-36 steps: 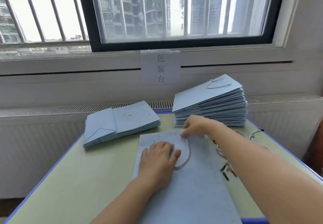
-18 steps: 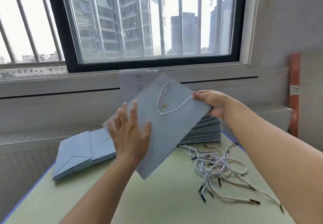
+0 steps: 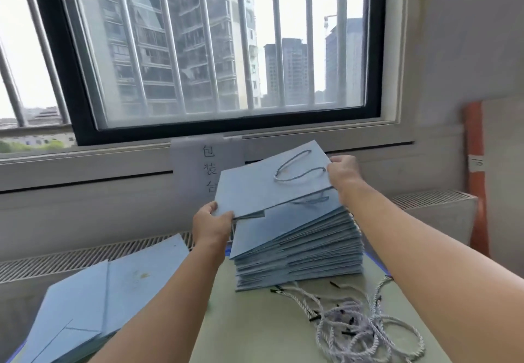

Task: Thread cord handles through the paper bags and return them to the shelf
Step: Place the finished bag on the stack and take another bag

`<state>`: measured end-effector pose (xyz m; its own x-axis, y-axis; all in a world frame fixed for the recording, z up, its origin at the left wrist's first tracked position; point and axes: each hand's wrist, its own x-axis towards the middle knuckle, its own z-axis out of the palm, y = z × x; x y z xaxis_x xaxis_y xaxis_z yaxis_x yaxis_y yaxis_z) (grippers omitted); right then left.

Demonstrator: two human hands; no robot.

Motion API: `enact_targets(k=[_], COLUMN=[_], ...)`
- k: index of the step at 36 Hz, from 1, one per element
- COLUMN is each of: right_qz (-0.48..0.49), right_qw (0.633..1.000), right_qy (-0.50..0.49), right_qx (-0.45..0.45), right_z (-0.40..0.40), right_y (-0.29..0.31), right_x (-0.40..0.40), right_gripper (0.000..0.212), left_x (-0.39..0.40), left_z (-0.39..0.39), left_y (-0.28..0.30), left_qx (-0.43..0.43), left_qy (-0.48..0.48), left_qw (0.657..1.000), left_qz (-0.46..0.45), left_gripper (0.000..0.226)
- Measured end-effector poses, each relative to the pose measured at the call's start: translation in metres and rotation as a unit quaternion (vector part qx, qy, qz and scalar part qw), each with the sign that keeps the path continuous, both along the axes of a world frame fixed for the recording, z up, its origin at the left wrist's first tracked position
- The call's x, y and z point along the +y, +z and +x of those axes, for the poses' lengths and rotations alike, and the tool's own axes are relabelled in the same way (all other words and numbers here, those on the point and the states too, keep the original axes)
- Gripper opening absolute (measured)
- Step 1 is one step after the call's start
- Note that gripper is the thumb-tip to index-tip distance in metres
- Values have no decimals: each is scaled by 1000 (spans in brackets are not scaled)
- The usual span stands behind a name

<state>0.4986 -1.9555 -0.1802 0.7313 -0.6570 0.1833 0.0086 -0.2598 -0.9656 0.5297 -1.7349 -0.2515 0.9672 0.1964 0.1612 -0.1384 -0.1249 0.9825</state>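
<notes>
Room: pale wall under a barred window, tower blocks beyond the glass.
Table: pale green top with a blue edge, pushed up against a slatted radiator cover.
Cords: loose white twisted tangle with dark tips, lying on the near right of the table, just in front of the tall stack.
Flat bags: low pile of blue folded bags at the near left, no handles visible, a small yellowish mark on the top one.
Tall stack: blue bags piled high at the far right of the table, fanned unevenly, a cord handle showing on its top sheet.
Bag: blue, flat, held tilted just above the tall stack, its lower edge close to or touching the top sheet; cannot tell which.
Handle: white twisted loop lying across the upper face of the bag, near its far right corner.
Left hand: clamped on the bag's near left corner, thumb on top, fingers underneath.
Right hand: gripping the bag's far right edge beside the handle, fingers curled over the edge.
Sign: white paper with three handwritten characters, taped below the sill, partly hidden behind the bag.
Orange strip: upright against the far right wall, with a small white label.
</notes>
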Motion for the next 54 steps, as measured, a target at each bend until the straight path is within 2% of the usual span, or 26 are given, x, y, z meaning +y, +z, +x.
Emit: enact_targets(k=[2,5,8,10,15,19,22,24,27,32,40,45,50,54], right_qz=[-55,-131,-189,-241,-387,-422,-464,-489,-488,-510,-510,-569,-619,-663], right_qw=[997,984,968,954,900,879,845,822,816,812,811,782,765,743], right_qy=[-15,-33,-38,-31,-21,-47,-54,-51,-42,-42,-29,-55,-39,14], right_qx=[46,113,158,173,199,215,260,288,306,283,283,247,174,96], right_z=[18,28,22,23,19,18,16,15,14,13,9,3,-4,-10], right_y=[-12,-26,-32,-38,-46,-44,-45,-50,-58,-48,-42,-47,-59,-77], right_x=[-17,-28,-22,-23,-19,-18,-18,-20,-25,-16,-7,1,34,74], right_gripper=[37,31,38,40,47,37,32,39,47,53,56,52,45,41], left_x=[-9,-21,-27,-29,-36,-40,-42,-42,-39,-34,-35,-29,2,41], left_z=[13,26,32,30,27,22,12,6,4,7,3,-3,-21,-39], left_y=[-10,-30,-51,-60,-71,-71,-73,-75,-75,-60,-59,-61,-61,-60], left_qx=[15,59,94,95,65,39,28,21,22,25,9,-18,-69,-72], left_qy=[-7,-19,-23,-23,-10,4,22,22,-4,-21,-66,-59,23,80], left_qw=[1000,995,986,979,974,971,949,934,923,903,911,904,859,828], left_qz=[27,75,133,181,216,237,312,356,384,428,407,422,507,551], left_gripper=[53,52,46,45,40,34,35,36,36,37,42,46,46,51])
